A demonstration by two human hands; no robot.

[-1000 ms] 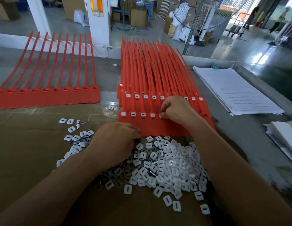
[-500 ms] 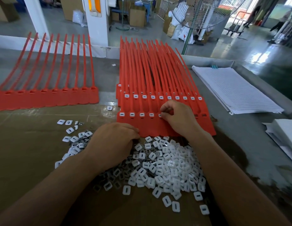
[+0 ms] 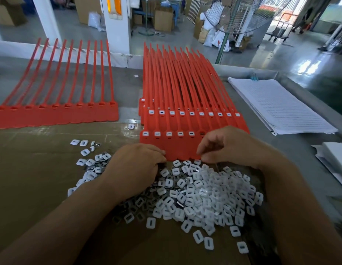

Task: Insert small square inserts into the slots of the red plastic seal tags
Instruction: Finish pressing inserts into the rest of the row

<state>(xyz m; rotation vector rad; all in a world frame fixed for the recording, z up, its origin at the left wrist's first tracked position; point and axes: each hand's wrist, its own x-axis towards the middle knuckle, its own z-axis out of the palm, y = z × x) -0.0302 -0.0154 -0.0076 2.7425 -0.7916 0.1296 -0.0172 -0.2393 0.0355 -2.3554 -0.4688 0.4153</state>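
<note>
Now the left hand [image 3: 135, 169] rests curled on the white inserts [image 3: 204, 192], the right hand [image 3: 229, 146] curled at the near edge of the red seal tags [image 3: 177, 148]; what either grip holds, I cannot tell.

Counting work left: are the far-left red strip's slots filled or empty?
Empty: each visible slot on the left strip is a bare red hole, nothing white in it.

Bare forearms and wrists — left hand [image 3: 135, 169], right hand [image 3: 230, 145] likewise bare
</note>
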